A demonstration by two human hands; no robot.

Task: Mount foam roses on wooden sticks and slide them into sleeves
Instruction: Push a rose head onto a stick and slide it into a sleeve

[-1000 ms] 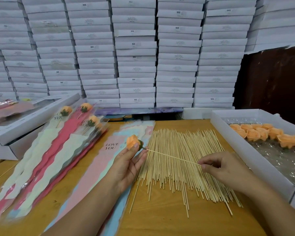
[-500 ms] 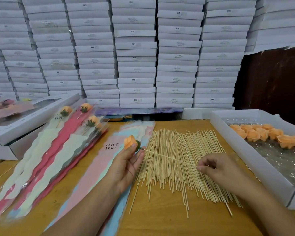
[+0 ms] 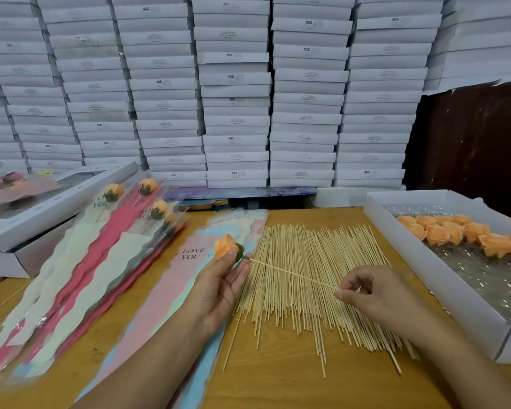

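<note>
My left hand holds an orange foam rose with a green base between thumb and fingertips, above a stack of empty pastel sleeves printed "LOVE YOU". A thin wooden stick runs from the rose's base to my right hand, which pinches its far end. Under the stick lies a wide pile of wooden sticks on the table. Finished roses in sleeves lie fanned out at the left.
A white tray at the right holds several loose orange roses on bubble plastic. Open white boxes sit at the far left. Stacks of white boxes wall off the back of the wooden table.
Both hands with the rose and stick have drifted slightly left. The stick sits in the rose's base throughout; my right hand still pinches its end.
</note>
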